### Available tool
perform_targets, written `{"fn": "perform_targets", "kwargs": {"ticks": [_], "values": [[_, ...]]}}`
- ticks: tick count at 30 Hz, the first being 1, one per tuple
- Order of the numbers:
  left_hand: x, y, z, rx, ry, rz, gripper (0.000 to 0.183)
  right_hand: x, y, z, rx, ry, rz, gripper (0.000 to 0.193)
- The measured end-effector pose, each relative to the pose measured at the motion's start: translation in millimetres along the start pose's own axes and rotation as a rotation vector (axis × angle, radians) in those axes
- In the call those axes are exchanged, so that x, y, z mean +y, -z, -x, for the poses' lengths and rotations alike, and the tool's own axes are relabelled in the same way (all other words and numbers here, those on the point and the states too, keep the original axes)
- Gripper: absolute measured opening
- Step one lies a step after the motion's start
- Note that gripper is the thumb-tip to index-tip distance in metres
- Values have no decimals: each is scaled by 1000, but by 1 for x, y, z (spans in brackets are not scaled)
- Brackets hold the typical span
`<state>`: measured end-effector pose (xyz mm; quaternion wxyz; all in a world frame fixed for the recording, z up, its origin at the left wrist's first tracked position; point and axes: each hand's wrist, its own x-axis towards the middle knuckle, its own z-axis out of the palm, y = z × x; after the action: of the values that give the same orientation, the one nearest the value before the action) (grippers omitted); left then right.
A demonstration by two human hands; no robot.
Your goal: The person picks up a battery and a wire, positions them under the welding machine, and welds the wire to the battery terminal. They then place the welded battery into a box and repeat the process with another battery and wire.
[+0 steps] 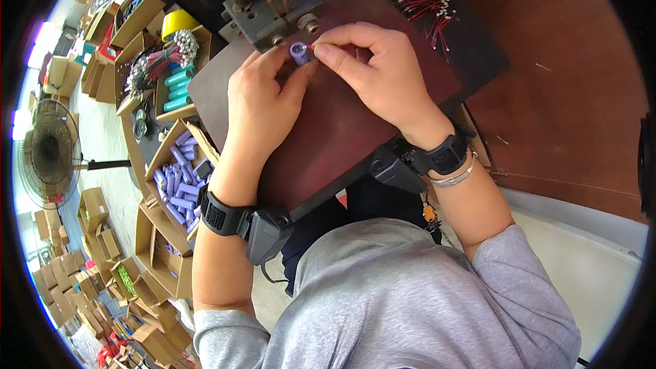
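Note:
My left hand [266,92] grips a purple cylindrical battery cell [299,53] between thumb and fingers, its round end turned up. Close beside that end, my right hand [372,61] pinches something thin and red that looks like a wire [312,46], mostly hidden by the fingertips. Both hands are over a dark reddish work board [335,137]. Just beyond the cell stands a metal machine head [273,17] with a round knob and upright copper-coloured pins.
Red wires with white ends [427,0] lie at the far right of the board. On the left are a carton of purple cells [179,181], green cylinders [179,89], a wire bundle [164,58] and a yellow container [179,24]. A fan [51,150] stands farther left.

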<state>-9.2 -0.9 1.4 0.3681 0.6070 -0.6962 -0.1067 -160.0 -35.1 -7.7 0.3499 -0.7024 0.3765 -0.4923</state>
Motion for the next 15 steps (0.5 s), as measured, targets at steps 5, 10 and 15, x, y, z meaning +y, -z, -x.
{"fn": "perform_targets", "kwargs": {"ticks": [5, 10, 15], "values": [[1, 1, 8, -156, -64, 341, 35, -31, 51, 31, -53, 104, 174, 6], [7, 5, 12, -155, -34, 236, 24, -39, 159, 88, -155, -184, 188, 5], [11, 5, 7, -153, -89, 159, 19, 32, 219, 145, -130, -418, 867, 12]]}}
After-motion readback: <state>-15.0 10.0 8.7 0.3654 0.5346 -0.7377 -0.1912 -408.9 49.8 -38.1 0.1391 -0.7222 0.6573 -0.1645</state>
